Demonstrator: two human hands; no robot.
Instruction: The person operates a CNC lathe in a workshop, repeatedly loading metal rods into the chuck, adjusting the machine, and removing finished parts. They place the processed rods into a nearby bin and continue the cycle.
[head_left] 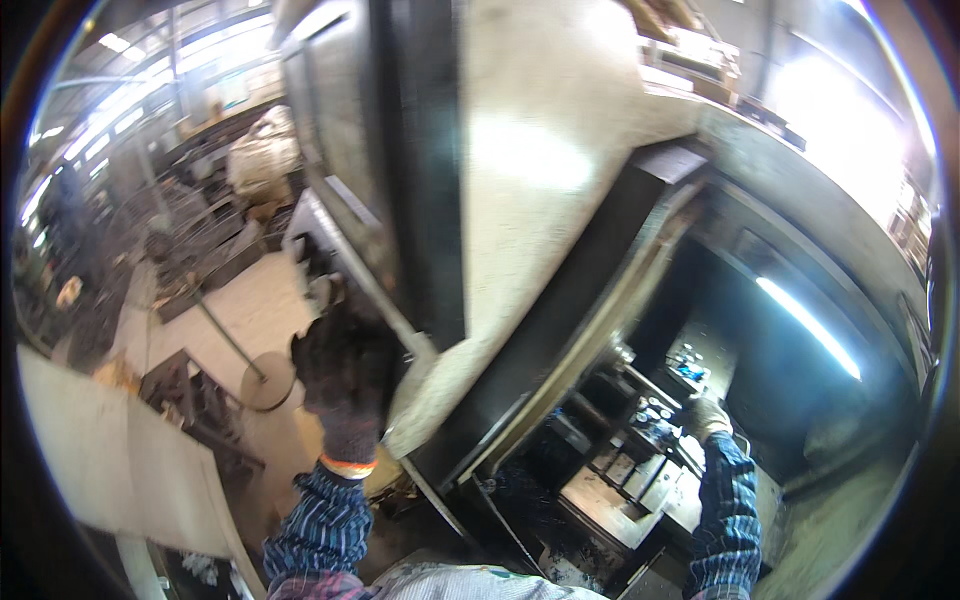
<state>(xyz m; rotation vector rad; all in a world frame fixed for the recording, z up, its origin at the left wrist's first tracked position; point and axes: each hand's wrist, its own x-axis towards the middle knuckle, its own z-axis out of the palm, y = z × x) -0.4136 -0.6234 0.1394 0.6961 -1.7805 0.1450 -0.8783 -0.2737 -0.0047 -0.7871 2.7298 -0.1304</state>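
Observation:
My left hand (345, 365), in a dark work glove with an orange cuff edge, is raised beside the lower edge of a tall upright panel (335, 120). Its fingers look stretched upward along that edge, though blurred; whether they touch it I cannot tell. My right hand (708, 418), in a paler glove darkened at the fingers, reaches inside a machine enclosure. Its fingers are bent down at a metal fixture (655, 425) with bolts and rods; what they grip is hidden. Below the fixture lies a light metal plate (610, 500).
A lit tube lamp (810, 328) shines on the enclosure's right wall. A thick dark door frame (590, 310) slants between my arms. On the left stand a round-based post (266, 382), a dark metal rack (195, 395) and a pale sheet panel (120, 455). A bulky sack (263, 155) sits farther back.

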